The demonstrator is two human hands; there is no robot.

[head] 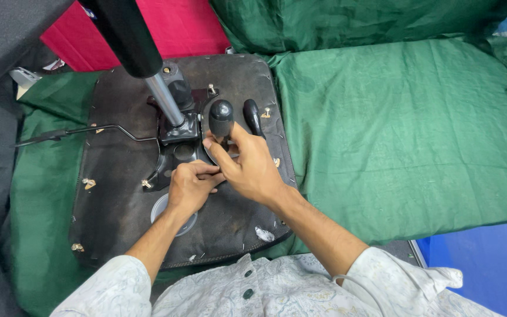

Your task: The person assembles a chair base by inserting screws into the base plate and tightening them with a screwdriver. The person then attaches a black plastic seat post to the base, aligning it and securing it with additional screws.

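Note:
An upturned black chair seat (118,199) lies on green cloth, its underside facing up. A black metal mechanism plate (177,138) is fixed at its middle, with a chrome gas cylinder (164,100) rising from it. My right hand (250,167) grips a screwdriver with a black rounded handle (221,117), held upright over the plate's right side. My left hand (192,188) is pinched close beneath it, fingers closed at the screwdriver's tip; what they hold is hidden. A second black handle (252,115) lies just right of the screwdriver.
A thin black lever rod (71,132) sticks out left from the mechanism. Small metal screws or clips (89,184) dot the seat's edge. Green cloth (406,129) spreads to the right, a red panel (177,26) stands behind, a blue surface (488,264) lies at lower right.

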